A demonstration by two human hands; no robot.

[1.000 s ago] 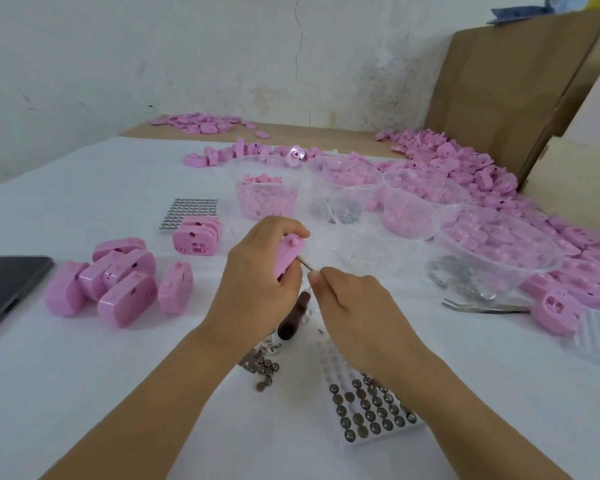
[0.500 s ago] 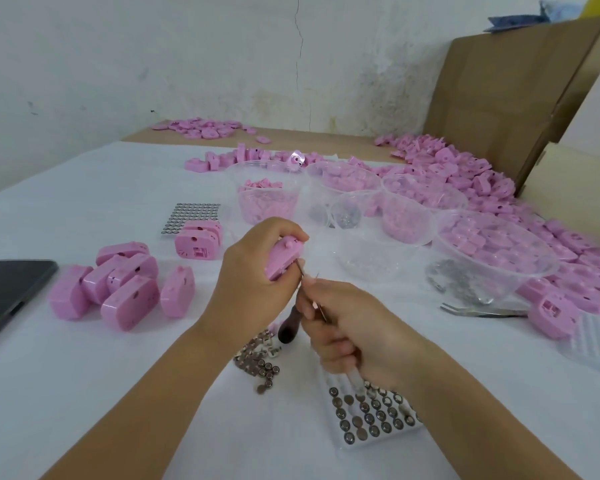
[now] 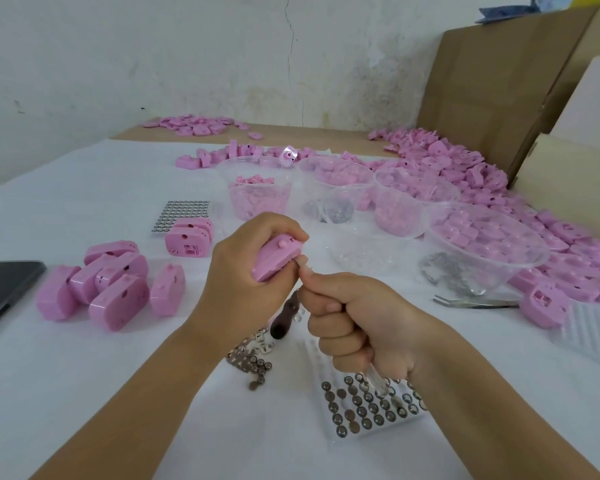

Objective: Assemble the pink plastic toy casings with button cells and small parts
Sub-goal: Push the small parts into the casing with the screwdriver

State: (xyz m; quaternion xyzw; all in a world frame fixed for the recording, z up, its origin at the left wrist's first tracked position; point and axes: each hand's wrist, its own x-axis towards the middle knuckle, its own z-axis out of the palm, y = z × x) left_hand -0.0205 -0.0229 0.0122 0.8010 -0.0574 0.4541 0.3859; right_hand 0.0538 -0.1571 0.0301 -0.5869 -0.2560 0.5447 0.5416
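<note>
The left hand (image 3: 236, 282) grips a pink casing (image 3: 278, 259), tilted and held up off the table (image 3: 66, 393), its lower edge turned toward the right hand (image 3: 357, 320). A second ago that right hand only pinched a thin metal shaft at its fingertips; now its fingers are curled in a full fist round the clear-handled tool (image 3: 376, 379), whose butt pokes out below the palm over the tray of button cells (image 3: 364, 410). The tip reaches the casing's edge, though contact is hidden. This firmer grip suggests a small part is being driven home, so this casing is probably nearly done
</note>
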